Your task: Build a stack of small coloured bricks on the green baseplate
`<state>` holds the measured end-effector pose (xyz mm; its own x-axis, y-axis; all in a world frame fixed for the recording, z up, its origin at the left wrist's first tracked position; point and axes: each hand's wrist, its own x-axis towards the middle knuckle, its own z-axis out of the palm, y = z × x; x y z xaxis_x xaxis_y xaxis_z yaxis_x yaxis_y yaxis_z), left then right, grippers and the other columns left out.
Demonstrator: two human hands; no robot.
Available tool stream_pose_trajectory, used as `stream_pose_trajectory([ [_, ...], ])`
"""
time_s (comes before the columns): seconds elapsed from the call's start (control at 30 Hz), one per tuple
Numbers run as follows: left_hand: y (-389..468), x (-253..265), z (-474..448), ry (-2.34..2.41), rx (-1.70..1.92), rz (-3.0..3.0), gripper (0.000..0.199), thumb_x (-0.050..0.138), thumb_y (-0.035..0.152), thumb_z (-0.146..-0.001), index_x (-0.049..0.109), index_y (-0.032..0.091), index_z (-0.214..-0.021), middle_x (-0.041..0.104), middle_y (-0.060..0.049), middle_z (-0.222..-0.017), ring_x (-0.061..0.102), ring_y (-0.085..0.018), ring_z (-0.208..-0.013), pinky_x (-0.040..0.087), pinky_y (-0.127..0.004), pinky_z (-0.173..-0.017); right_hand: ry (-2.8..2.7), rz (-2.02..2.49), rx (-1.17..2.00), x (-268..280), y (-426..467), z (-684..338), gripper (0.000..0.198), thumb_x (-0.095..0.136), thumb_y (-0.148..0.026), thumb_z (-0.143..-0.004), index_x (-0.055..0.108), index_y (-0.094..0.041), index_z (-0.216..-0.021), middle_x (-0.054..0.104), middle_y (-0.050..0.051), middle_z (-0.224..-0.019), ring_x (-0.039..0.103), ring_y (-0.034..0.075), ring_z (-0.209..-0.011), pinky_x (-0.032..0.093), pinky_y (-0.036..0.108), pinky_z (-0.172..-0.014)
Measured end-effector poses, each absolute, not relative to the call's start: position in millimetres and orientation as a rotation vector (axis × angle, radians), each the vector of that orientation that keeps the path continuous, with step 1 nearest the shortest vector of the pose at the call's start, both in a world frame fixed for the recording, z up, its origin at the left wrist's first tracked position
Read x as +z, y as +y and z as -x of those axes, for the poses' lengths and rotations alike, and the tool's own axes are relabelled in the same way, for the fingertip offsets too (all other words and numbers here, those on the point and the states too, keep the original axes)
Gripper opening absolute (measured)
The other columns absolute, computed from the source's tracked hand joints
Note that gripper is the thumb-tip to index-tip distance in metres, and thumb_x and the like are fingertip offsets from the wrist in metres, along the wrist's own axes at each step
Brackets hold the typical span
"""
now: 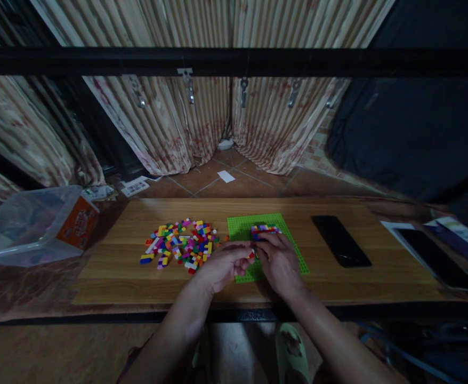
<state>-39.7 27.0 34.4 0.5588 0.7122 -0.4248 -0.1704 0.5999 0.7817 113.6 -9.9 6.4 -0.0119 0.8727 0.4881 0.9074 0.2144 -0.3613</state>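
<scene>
A green studded baseplate lies on the wooden board, with a built block of coloured toy bricks near its far side. My left hand is over the plate's left edge, its fingers closed around a small red-and-white toy brick. Resting over the plate, my right hand reaches the near side of the built block. Its fingers are bent, and the fingertips are partly hidden, so whether they grip anything is unclear. Left of the plate spreads a loose pile of mixed toy bricks.
A black phone lies right of the plate on the wooden board. Another dark device and papers are farther right. At the left stands a clear plastic tub with an orange label. A dark rail crosses ahead, before striped curtains.
</scene>
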Motion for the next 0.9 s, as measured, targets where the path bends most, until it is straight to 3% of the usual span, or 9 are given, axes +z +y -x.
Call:
stream_pose_trajectory([
  [0.3, 23, 34, 38, 0.9, 0.59, -0.777, 0.036, 0.074, 0.024, -0.063, 0.061, 0.011, -0.094, 0.06, 0.001, -0.062, 0.047, -0.005, -0.047, 0.032, -0.018, -0.046, -1.738, 1.676, -0.185, 1, -17, -105, 0.018, 0.051, -0.018, -0.086, 0.068, -0.019, -0.085, 0.065, 0.009, -0.111, 0.052, 0.027, -0.1, 0.042, 0.043, -0.085],
  [0.47, 18, 39, 37, 0.886, 0.543, -0.806, 0.058, 0.072, 0.023, -0.065, 0.055, 0.01, -0.118, 0.061, 0.0, -0.064, 0.046, -0.006, -0.048, 0.032, -0.019, -0.047, -1.679, 1.745, -0.248, 1, -20, -103, 0.012, 0.055, -0.017, -0.082, 0.066, -0.019, -0.079, 0.065, 0.008, -0.112, 0.051, 0.028, -0.1, 0.04, 0.042, -0.084],
  [0.63, 15, 43, 38, 0.905, 0.513, -0.868, 0.065, 0.069, 0.021, -0.069, 0.049, 0.01, -0.129, 0.062, 0.0, -0.065, 0.045, -0.005, -0.048, 0.032, -0.02, -0.048, -1.642, 1.766, -0.248, 1, -19, -102, 0.009, 0.058, -0.017, -0.08, 0.066, -0.019, -0.076, 0.065, 0.007, -0.11, 0.05, 0.026, -0.098, 0.038, 0.04, -0.084],
  [0.9, 14, 40, 39, 0.873, 0.519, -0.816, 0.062, 0.068, 0.02, -0.069, 0.049, 0.01, -0.128, 0.061, -0.001, -0.065, 0.046, -0.006, -0.048, 0.033, -0.019, -0.047, -1.573, 1.765, -0.16, -2, -18, -101, 0.01, 0.058, -0.02, -0.081, 0.066, -0.02, -0.077, 0.065, 0.007, -0.109, 0.05, 0.025, -0.098, 0.037, 0.04, -0.084],
])
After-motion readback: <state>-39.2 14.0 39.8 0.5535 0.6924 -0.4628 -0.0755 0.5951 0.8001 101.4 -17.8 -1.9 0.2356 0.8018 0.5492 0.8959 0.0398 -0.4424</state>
